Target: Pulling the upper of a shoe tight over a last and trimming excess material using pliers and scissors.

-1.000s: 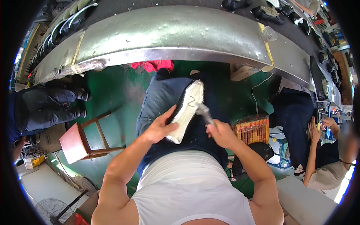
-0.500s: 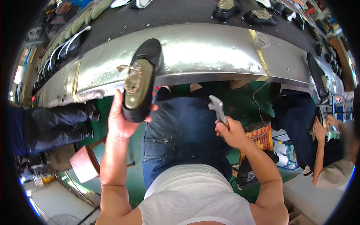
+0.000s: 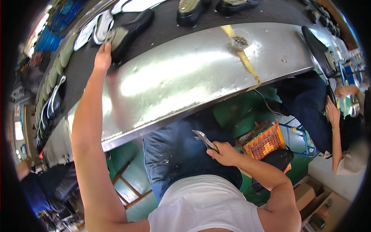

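Observation:
My left hand [image 3: 102,58] reaches far forward and left, its fingers closed round the heel end of a black shoe [image 3: 135,28] on a tan-green last. This shoe is on or just over the dark conveyor belt [image 3: 164,28], toe pointing away to the right. Over my lap, my right hand [image 3: 227,154] is closed on the handles of metal pincers [image 3: 204,139], whose jaws point up and left. Beyond the metal ledge, two more lasted shoes, one black [image 3: 190,13] and another [image 3: 236,7], stand on the belt.
A shiny metal ledge [image 3: 174,62] runs along the belt, with a clear cup of small bits [image 3: 239,43] on it. White soles [image 3: 94,29] and green pieces [image 3: 54,73] line the left. At right, a co-worker's hand [image 3: 331,112] works near a beaded mat [image 3: 262,143].
My left hand has carried the shoe from above my lap forward and left to the belt. My right hand has dropped slightly with the pincers, and the whole view has turned.

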{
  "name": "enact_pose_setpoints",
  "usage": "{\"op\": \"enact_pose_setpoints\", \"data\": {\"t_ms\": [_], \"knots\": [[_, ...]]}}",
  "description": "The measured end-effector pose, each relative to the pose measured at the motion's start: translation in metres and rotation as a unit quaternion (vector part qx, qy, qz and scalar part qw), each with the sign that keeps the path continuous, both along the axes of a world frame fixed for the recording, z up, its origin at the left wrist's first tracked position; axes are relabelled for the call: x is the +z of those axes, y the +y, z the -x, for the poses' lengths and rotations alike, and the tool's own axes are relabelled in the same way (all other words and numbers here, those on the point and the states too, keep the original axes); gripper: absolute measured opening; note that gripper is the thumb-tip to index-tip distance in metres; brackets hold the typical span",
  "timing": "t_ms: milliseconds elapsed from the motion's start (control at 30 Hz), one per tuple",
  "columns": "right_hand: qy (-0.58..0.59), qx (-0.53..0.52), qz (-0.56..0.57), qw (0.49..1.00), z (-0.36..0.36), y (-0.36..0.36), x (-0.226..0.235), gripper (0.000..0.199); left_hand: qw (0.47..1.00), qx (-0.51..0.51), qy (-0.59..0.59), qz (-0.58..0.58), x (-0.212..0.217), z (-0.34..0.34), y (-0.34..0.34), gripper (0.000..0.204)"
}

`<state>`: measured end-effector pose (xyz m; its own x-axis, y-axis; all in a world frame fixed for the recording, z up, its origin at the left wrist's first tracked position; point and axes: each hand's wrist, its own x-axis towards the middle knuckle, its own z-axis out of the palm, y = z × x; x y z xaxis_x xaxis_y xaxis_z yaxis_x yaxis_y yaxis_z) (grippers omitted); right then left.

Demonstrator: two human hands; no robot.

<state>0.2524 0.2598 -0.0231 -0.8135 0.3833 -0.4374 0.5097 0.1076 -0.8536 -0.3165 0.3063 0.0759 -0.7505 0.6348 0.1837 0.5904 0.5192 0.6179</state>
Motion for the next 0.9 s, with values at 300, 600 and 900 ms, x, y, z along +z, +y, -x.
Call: {"op": "enact_pose_setpoints", "data": {"t_ms": [300, 600, 900], "knots": [[-0.014, -0.004, 0.044, 0.999, 0.023, 0.024, 0.011, 0.038, 0.981, -0.174, 0.06, -0.065, 0.001, -0.174, 0.199, 0.097], [-0.007, -0.046, 0.098, 0.994, 0.017, 0.014, 0.002, 0.033, 0.748, -0.158, -0.601, -0.232, 0.044, -0.163, 0.143, 0.054], [0.095, -0.141, 0.117, 0.978, -0.007, -0.01, 0.003, 0.029, 0.694, -0.194, -0.62, -0.311, 0.087, -0.239, -0.13, 0.08]]}}
